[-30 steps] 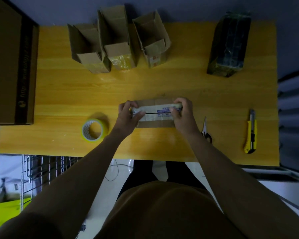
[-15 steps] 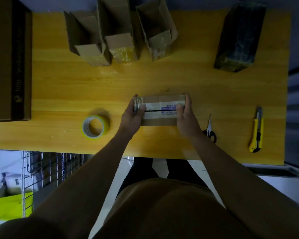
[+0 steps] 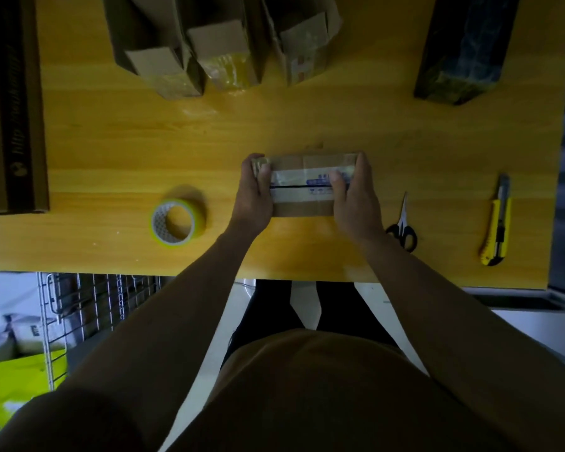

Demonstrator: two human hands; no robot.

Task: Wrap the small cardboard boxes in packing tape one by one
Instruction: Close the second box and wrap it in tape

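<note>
A small cardboard box [image 3: 302, 187] lies flat on the yellow wooden table [image 3: 307, 125], its two top flaps meeting at a dark seam with a white printed label across it. My left hand [image 3: 253, 194] grips the box's left end, thumb on top. My right hand [image 3: 356, 197] grips the right end, thumb pressing on the label. A roll of yellow-green packing tape [image 3: 176, 221] lies flat on the table to the left of my left hand, apart from it. Three open cardboard boxes [image 3: 222, 50] stand in a row at the back.
Scissors [image 3: 402, 225] lie just right of my right wrist. A yellow utility knife [image 3: 497, 223] lies further right. A dark wrapped package [image 3: 463, 50] stands at the back right. A large brown carton [image 3: 10, 102] fills the left edge. A wire rack [image 3: 88, 308] stands below the table's front edge.
The box has been laid flat on the table and its flaps pressed down; both hands have shifted from pinching the flaps to holding its ends. The head camera moved closer.
</note>
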